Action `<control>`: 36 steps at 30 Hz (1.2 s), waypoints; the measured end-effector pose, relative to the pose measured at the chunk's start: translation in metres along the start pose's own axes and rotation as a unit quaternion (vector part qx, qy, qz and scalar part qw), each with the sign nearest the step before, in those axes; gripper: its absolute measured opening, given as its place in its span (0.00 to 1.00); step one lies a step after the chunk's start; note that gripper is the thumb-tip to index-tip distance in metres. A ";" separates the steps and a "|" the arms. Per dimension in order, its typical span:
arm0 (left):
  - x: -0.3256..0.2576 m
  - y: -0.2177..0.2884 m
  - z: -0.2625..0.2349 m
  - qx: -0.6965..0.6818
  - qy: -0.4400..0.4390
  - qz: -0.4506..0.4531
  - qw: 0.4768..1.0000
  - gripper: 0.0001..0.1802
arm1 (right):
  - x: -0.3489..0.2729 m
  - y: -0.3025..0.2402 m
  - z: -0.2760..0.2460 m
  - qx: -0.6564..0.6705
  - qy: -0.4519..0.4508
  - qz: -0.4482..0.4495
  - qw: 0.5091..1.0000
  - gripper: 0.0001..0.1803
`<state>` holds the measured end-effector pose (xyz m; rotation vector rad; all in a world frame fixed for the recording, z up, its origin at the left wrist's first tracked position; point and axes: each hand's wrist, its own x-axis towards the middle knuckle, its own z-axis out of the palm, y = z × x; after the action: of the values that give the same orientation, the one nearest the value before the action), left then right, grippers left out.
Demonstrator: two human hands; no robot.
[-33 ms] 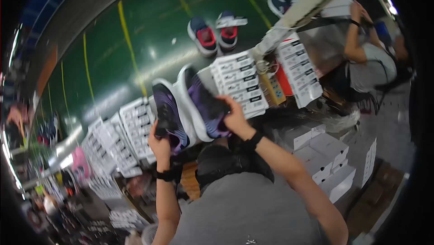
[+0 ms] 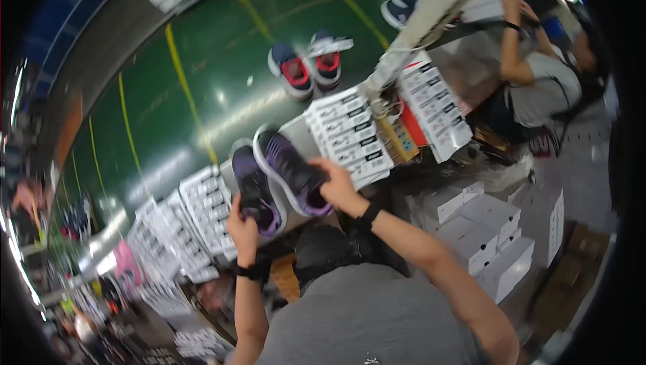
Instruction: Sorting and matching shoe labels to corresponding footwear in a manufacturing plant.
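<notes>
My left hand (image 2: 243, 229) is closed on the heel end of a purple and black sneaker (image 2: 258, 190) with a pale sole. In my right hand (image 2: 338, 187) is the matching sneaker (image 2: 294, 170), gripped near its heel and collar. Both shoes are side by side in front of me, toes pointing away, above the near edge of the green belt. The right shoe slightly overlaps the left one. Beside my left hand lies a stack of printed label sheets (image 2: 208, 211), and past my right hand lies another stack of label sheets (image 2: 350, 133).
A navy and red pair of sneakers (image 2: 294, 72) stands on the green conveyor belt (image 2: 222, 62). A pale metal post (image 2: 431, 15) rises by a power strip (image 2: 404, 139). White boxes (image 2: 481, 230) are stacked at right. A co-worker (image 2: 538, 82) handles something white at far right.
The two purple sneakers have come lower and closer to me, and their soles show less. Both hands keep hold of them. The whole view has shifted slightly.
</notes>
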<state>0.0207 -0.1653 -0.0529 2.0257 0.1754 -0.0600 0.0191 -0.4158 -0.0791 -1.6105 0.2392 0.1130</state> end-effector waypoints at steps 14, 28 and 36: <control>-0.012 0.224 0.110 0.386 -0.525 0.435 0.622 0.30 | -0.273 0.033 -0.102 -0.121 0.393 0.119 0.904 0.17; -0.502 0.285 0.287 0.261 -0.657 0.685 -0.173 0.26 | -0.555 0.204 0.116 0.367 0.655 0.512 0.418 0.31; -0.667 0.240 0.268 0.180 -0.652 0.632 -0.378 0.28 | -0.545 0.184 0.081 0.441 0.701 0.513 0.228 0.29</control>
<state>-0.5929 -0.5747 0.1208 0.5234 2.4326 0.5967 -0.5459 -0.2958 -0.1438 0.4034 2.2936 -0.4817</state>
